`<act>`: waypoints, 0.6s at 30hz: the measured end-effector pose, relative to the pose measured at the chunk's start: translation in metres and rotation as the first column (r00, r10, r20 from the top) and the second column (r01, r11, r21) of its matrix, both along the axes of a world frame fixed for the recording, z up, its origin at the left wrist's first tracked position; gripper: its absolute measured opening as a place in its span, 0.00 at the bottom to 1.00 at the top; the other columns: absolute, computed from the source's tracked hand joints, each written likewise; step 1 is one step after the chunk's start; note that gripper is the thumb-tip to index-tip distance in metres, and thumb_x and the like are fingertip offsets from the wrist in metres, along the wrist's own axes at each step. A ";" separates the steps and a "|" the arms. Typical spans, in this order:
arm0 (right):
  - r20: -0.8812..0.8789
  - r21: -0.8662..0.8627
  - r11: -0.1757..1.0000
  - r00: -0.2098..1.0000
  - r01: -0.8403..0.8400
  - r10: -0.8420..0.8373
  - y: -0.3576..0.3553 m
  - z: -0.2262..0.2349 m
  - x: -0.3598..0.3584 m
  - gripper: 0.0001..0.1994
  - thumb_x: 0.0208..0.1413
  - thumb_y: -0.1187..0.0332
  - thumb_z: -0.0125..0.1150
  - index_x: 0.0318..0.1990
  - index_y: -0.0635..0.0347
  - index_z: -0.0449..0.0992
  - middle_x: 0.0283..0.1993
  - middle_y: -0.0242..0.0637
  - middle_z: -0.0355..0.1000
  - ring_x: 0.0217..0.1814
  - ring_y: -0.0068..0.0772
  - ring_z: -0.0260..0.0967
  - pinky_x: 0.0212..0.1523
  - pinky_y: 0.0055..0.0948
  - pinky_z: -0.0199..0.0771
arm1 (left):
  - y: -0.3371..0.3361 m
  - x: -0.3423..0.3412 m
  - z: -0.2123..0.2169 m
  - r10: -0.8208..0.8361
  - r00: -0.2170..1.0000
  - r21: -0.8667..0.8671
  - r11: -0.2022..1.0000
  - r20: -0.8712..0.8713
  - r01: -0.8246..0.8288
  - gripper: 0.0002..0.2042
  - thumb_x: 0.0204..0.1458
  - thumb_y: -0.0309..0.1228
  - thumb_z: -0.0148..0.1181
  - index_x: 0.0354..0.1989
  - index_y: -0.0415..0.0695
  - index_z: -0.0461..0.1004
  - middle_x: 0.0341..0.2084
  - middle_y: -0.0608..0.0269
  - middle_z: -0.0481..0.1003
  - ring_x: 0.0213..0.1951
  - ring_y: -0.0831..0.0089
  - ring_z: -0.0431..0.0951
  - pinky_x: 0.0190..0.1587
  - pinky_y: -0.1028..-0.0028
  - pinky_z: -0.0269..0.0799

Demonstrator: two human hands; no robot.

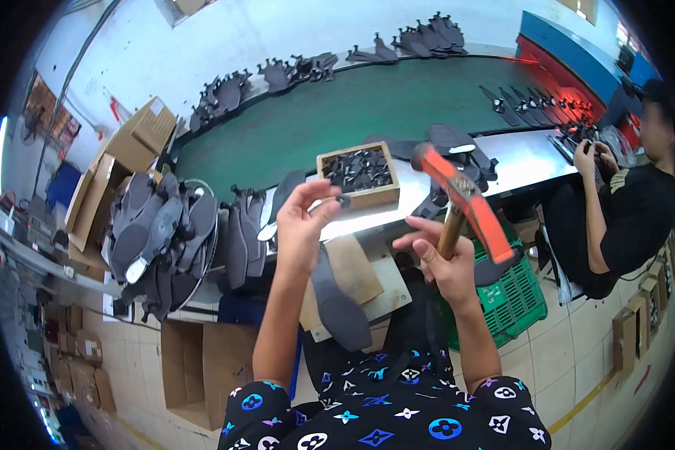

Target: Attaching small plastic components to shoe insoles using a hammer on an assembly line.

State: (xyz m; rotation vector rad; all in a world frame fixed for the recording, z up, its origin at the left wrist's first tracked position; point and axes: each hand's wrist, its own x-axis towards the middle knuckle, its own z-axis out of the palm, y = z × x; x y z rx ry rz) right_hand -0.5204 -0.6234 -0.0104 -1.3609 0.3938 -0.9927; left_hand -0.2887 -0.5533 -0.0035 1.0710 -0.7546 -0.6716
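Note:
My left hand (300, 229) is raised beside a wooden box (375, 199) of small black parts, pinching one small black part (343, 201) between thumb and fingertips. A hammer with an orange head (478, 217) and a wooden handle is in my right hand (450, 276). That hand's thumb and lower fingers close round the handle, while some fingers point out to the left. Below and between my hands, a dark grey sandal sole (343, 311) lies on a tan pad (352, 262) over a pale board (390, 281) at my lap.
Behind the box runs a green conveyor belt (277, 124) with sandal soles along its far edge. More soles fill a round rack (154, 232) at left. A green crate (514, 300) and a co-worker (622, 202) are at right. An open carton (202, 360) stands lower left.

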 end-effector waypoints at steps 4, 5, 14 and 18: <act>-0.005 -0.067 0.988 0.990 -0.138 0.138 0.018 0.026 0.023 0.16 0.61 0.65 0.65 0.51 0.67 0.78 0.34 0.37 0.79 0.18 0.10 0.59 0.18 0.13 0.57 | 0.064 -0.049 0.024 0.041 0.999 -0.117 0.992 -0.036 -0.045 0.21 0.48 0.16 0.69 0.52 0.35 0.72 0.37 0.55 0.81 0.39 0.73 0.81 0.45 0.75 0.80; -0.018 -0.059 0.984 0.986 -0.166 0.165 0.025 0.030 0.026 0.16 0.61 0.65 0.65 0.51 0.67 0.78 0.34 0.37 0.79 0.18 0.10 0.59 0.18 0.13 0.57 | 0.075 -0.056 0.026 0.055 0.998 -0.154 0.986 -0.015 -0.056 0.21 0.49 0.15 0.68 0.52 0.35 0.72 0.36 0.54 0.81 0.39 0.72 0.82 0.46 0.74 0.80; -0.154 -0.003 0.951 0.940 -0.309 0.305 0.071 0.036 0.040 0.12 0.54 0.72 0.71 0.44 0.67 0.80 0.33 0.34 0.77 0.22 0.13 0.65 0.21 0.15 0.61 | 0.124 -0.068 0.029 0.298 0.853 -0.262 0.945 0.428 -0.198 0.25 0.50 0.18 0.68 0.58 0.34 0.69 0.39 0.51 0.81 0.44 0.69 0.81 0.48 0.72 0.77; -0.019 0.126 0.914 0.921 -0.385 0.390 0.078 0.026 0.038 0.10 0.58 0.72 0.68 0.46 0.66 0.80 0.42 0.35 0.78 0.42 0.22 0.76 0.43 0.23 0.76 | 0.129 -0.053 0.029 0.306 0.752 -0.226 0.951 0.584 -0.211 0.21 0.44 0.23 0.73 0.48 0.36 0.76 0.41 0.53 0.80 0.46 0.64 0.81 0.47 0.69 0.77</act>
